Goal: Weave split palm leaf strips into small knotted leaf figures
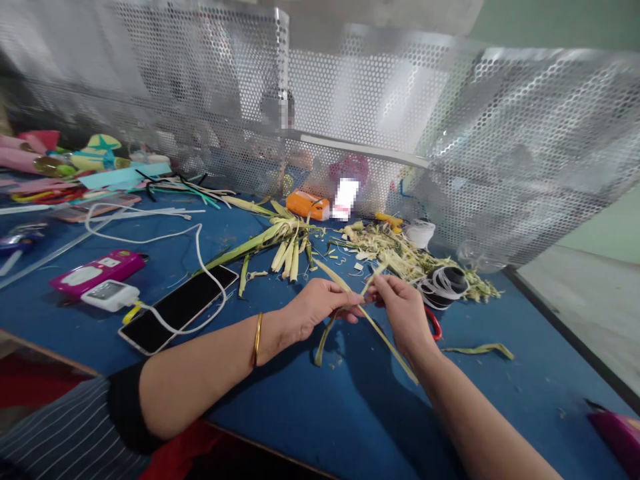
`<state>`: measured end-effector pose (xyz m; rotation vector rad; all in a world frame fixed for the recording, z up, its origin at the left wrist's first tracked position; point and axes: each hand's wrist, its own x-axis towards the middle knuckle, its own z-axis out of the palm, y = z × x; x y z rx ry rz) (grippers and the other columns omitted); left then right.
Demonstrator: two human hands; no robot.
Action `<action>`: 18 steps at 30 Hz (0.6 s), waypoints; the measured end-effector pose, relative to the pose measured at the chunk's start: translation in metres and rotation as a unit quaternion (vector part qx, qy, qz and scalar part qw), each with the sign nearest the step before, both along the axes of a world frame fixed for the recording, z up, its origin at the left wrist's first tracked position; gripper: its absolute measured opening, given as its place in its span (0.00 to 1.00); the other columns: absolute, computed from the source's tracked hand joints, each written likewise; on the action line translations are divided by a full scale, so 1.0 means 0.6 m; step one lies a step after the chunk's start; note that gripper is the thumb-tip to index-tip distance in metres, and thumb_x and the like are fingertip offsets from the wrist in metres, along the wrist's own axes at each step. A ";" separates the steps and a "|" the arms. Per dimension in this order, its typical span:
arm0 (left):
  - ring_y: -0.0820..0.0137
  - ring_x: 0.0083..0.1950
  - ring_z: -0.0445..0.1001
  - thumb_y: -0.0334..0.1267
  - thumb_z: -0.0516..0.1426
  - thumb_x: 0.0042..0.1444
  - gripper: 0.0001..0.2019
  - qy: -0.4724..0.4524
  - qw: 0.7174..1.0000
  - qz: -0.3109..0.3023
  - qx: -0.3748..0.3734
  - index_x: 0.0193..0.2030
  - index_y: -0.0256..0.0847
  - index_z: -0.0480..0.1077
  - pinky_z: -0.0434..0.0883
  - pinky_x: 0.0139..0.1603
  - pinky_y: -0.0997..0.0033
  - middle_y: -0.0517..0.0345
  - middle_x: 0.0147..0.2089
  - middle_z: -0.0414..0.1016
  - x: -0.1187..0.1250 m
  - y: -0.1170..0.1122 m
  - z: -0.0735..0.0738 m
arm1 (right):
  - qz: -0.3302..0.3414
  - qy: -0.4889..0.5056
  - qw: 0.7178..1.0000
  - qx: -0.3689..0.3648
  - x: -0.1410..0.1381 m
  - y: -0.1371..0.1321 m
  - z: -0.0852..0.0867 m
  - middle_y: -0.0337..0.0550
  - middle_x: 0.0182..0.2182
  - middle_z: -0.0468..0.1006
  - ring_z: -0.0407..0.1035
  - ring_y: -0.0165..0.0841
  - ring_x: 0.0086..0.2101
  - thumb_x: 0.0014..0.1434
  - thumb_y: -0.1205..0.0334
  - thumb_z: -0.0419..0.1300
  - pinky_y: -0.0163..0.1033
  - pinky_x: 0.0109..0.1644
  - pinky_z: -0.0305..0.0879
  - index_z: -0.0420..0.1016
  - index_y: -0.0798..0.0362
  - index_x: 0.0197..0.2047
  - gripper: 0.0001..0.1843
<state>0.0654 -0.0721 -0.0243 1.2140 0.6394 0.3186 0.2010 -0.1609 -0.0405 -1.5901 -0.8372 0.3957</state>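
Note:
Over the blue table (310, 407), my left hand (320, 307) and my right hand (400, 307) meet, both pinched closed on thin green-yellow leaf strips (363, 297). One strip runs back toward the leaf pile, others hang down to the tabletop under my hands. A gold bangle (257, 339) circles my left wrist. Red scissor handles (434, 323) show just behind my right hand.
A bundle of cut leaves (280, 243) and a heap of scraps (400, 253) lie beyond my hands. A phone (180, 308) on a white cable, a power bank (111, 295), a pink case (97, 270), an orange box (307, 203), tape rolls (443, 283). A perforated metal screen (450, 147) stands behind.

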 end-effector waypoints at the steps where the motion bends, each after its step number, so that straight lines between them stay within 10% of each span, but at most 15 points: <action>1: 0.73 0.28 0.75 0.36 0.63 0.50 0.06 -0.010 1.000 0.013 -0.019 0.27 0.35 0.79 0.70 0.36 0.71 0.50 0.29 0.80 0.000 0.003 0.000 | -0.038 -0.085 0.996 0.002 0.003 -0.006 0.006 0.42 0.27 0.76 0.68 0.34 0.29 0.56 0.49 0.59 0.39 0.35 0.62 0.74 0.53 0.33 0.15; 6: 0.72 0.35 0.78 0.31 0.63 0.48 0.03 -0.073 0.993 0.071 -0.052 0.30 0.35 0.79 0.69 0.41 0.73 0.50 0.34 0.81 0.000 0.015 0.002 | -0.052 -0.374 0.924 0.056 -0.019 -0.034 0.028 0.42 0.29 0.76 0.69 0.34 0.32 0.62 0.57 0.56 0.38 0.40 0.60 0.73 0.52 0.31 0.11; 11: 0.73 0.34 0.76 0.28 0.62 0.47 0.03 -0.094 0.990 0.095 -0.045 0.30 0.33 0.79 0.69 0.40 0.73 0.51 0.32 0.80 0.002 0.006 -0.002 | 0.117 -0.221 0.964 -0.084 -0.062 -0.020 -0.002 0.38 0.25 0.76 0.67 0.32 0.27 0.62 0.55 0.55 0.35 0.31 0.57 0.76 0.51 0.32 0.13; 18: 0.73 0.33 0.74 0.28 0.63 0.46 0.02 -0.079 0.991 0.104 -0.031 0.28 0.33 0.79 0.69 0.41 0.73 0.51 0.30 0.79 0.008 0.000 -0.007 | 0.112 -0.151 0.981 -0.057 -0.067 -0.008 -0.024 0.33 0.20 0.61 0.54 0.28 0.24 0.61 0.57 0.51 0.34 0.28 0.51 0.60 0.51 0.24 0.15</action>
